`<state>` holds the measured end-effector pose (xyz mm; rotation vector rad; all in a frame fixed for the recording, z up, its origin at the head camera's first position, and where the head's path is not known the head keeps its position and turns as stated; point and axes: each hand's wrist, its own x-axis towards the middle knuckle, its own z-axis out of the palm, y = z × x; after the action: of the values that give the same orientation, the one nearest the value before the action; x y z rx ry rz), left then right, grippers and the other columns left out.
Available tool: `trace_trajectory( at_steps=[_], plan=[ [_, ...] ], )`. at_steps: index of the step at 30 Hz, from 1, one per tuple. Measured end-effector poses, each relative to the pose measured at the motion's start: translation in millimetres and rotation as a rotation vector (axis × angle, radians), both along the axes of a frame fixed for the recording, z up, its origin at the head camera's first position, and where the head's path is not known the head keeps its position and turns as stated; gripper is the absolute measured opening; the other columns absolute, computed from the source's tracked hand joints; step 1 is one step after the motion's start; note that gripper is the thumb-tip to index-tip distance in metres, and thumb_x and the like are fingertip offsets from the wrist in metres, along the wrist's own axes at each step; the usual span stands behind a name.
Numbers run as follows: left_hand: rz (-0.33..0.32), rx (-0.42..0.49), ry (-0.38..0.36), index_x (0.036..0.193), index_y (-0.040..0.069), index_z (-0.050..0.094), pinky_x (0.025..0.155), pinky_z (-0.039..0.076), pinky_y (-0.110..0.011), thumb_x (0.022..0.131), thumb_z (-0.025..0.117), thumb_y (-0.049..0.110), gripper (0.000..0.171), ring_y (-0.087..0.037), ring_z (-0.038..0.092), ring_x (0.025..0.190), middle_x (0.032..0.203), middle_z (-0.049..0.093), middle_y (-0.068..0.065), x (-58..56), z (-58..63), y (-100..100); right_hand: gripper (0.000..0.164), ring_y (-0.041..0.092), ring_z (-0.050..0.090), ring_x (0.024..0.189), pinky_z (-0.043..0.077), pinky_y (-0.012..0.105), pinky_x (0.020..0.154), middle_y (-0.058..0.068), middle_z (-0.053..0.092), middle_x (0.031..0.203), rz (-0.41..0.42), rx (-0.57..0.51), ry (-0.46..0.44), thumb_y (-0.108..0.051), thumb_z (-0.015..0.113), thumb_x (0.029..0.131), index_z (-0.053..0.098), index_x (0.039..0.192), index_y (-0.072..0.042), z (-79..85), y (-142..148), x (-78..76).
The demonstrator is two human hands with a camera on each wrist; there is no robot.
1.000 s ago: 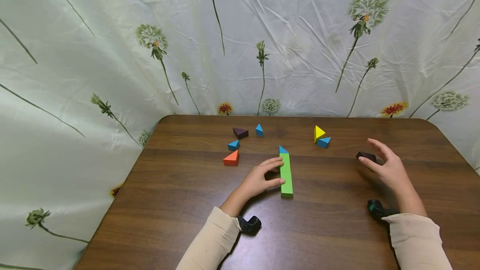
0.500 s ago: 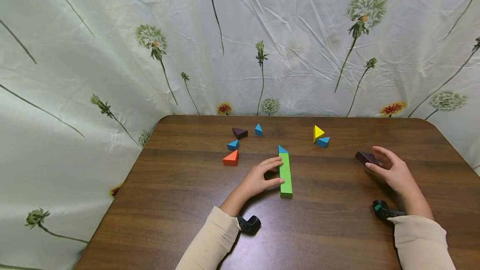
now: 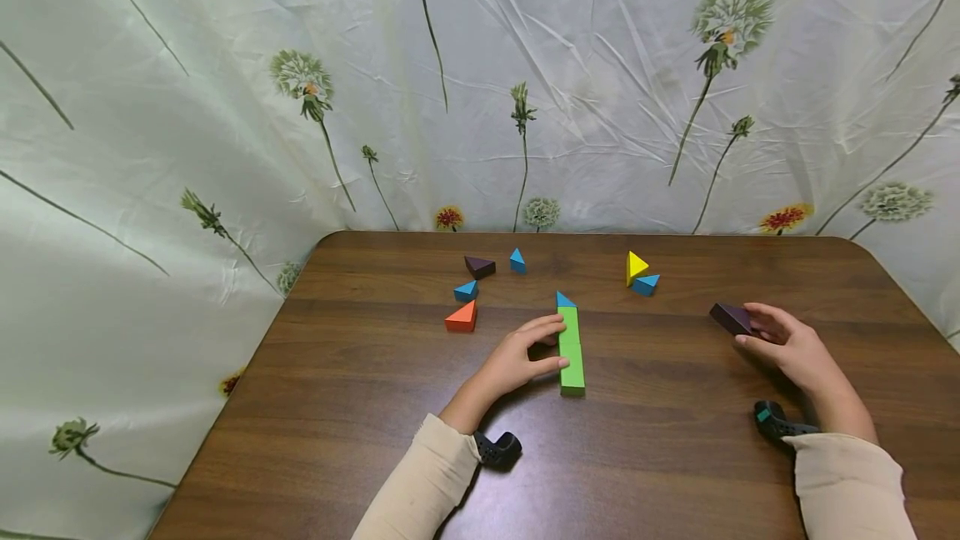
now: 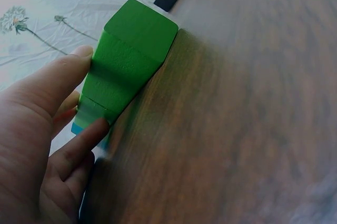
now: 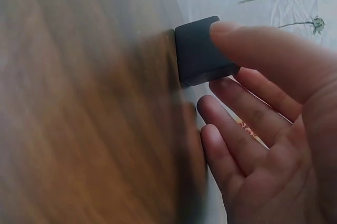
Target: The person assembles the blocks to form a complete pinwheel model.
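Observation:
In the head view my left hand (image 3: 513, 359) rests against the left side of two green blocks (image 3: 572, 352) laid end to end, thumb at the nearer one and fingertips at the farther one. A blue triangular block (image 3: 566, 300) sits at their far end. At the right, my right hand (image 3: 791, 354) pinches a dark purple triangular block (image 3: 729, 319) by its right end, low at the tabletop. The right wrist view has the thumb on one face of that purple block (image 5: 200, 50), with fingers behind it and the lower fingers loosely bent.
Left of the middle lie a red triangular block (image 3: 461, 317), a blue one (image 3: 466, 291), another dark purple one (image 3: 481, 267) and a small blue one (image 3: 517, 262). Right of the middle, a yellow block (image 3: 636, 268) touches a blue block (image 3: 646, 285). A floral curtain (image 3: 585, 107) hangs behind the table (image 3: 652, 473).
My right hand has shifted right and a little nearer, its spread thumb and forefinger drawing in on the purple block, which has turned slightly and shows more. My left hand has stayed put.

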<state>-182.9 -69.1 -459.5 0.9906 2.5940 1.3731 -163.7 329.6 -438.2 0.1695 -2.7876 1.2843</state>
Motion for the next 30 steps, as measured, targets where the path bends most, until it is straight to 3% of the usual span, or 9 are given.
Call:
trace_trajectory(
  at_steps=[4, 12, 19, 30],
  plan=[
    [-0.001, -0.001, 0.002, 0.128, 0.012, 0.051, 0.092, 0.037, -0.025, 0.081, 0.067, 0.030, 0.052, -0.005, 0.052, 0.101, 0.136, 0.040, 0.006, 0.0, -0.4, 0.3, 0.054, -0.020, 0.037, 0.083, 0.035, 0.005, 0.064, 0.030, 0.049, 0.113, -0.001, 0.006, 0.008, -0.019, 0.065, 0.084, 0.040, 0.125, 0.007, -1.4, 1.5, 0.3],
    [-0.006, 0.012, 0.001, 0.128, 0.011, 0.051, 0.092, 0.037, -0.025, 0.082, 0.067, 0.029, 0.052, -0.005, 0.052, 0.101, 0.136, 0.040, 0.004, 0.5, -1.1, 0.9, 0.049, -0.019, 0.040, 0.080, 0.038, 0.006, 0.062, 0.011, 0.056, 0.103, -0.014, -0.006, 0.033, -0.018, 0.065, 0.084, 0.043, 0.119, 0.009, -3.0, 1.2, 0.1],
    [-0.005, 0.010, -0.003, 0.127, 0.011, 0.051, 0.091, 0.037, -0.025, 0.081, 0.067, 0.030, 0.052, -0.005, 0.052, 0.101, 0.136, 0.040, 0.005, 0.4, -2.0, 1.0, 0.050, -0.019, 0.042, 0.080, 0.038, 0.006, 0.062, -0.026, 0.045, 0.093, -0.037, -0.042, 0.038, -0.021, 0.064, 0.085, 0.043, 0.120, 0.007, 0.2, -1.2, 1.5],
    [0.005, 0.004, 0.002, 0.127, 0.011, 0.052, 0.089, 0.039, -0.024, 0.081, 0.068, 0.029, 0.052, -0.006, 0.053, 0.100, 0.136, 0.040, 0.005, -0.6, -0.8, 0.8, 0.035, -0.017, 0.048, 0.085, 0.038, 0.005, 0.065, -0.028, 0.051, 0.094, -0.067, -0.231, 0.084, -0.014, 0.064, 0.084, 0.051, 0.117, -0.015, 10.3, -12.5, -1.6]
  ],
)
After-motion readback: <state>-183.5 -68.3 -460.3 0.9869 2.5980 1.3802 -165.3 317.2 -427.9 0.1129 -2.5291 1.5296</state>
